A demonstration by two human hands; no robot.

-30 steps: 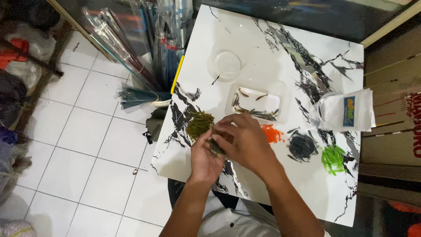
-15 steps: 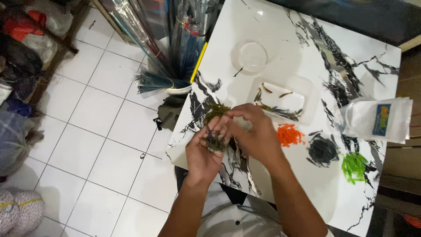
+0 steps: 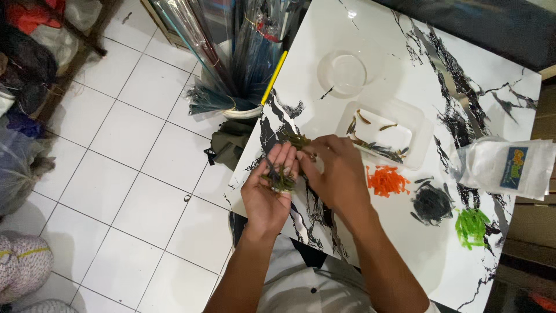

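My left hand (image 3: pixel 268 188) is palm up over the near left edge of the white marble-pattern table (image 3: pixel 382 46), cupping a small bunch of dark green soft strips (image 3: pixel 280 179). My right hand (image 3: pixel 336 171) lies beside it, fingers curled against the left fingertips and pinching at the pile of dark green strips (image 3: pixel 297 139) on the table. Whether it holds a strip is hidden by the fingers. A clear rectangular tray (image 3: pixel 417 124) with a few dark strips stands just beyond the right hand.
An orange strip pile (image 3: pixel 386 180), a black pile (image 3: pixel 431 203) and a bright green pile (image 3: pixel 472 225) lie to the right. A clear round dish (image 3: pixel 343 72) sits farther back. White bags (image 3: pixel 509 168) at the right edge. A bucket of wrapped rods (image 3: pixel 231 64) stands on the tiled floor.
My left hand has turned palm up and opened, showing the green strips in it. My right hand stays at the left fingertips. The camera view has shifted slightly.
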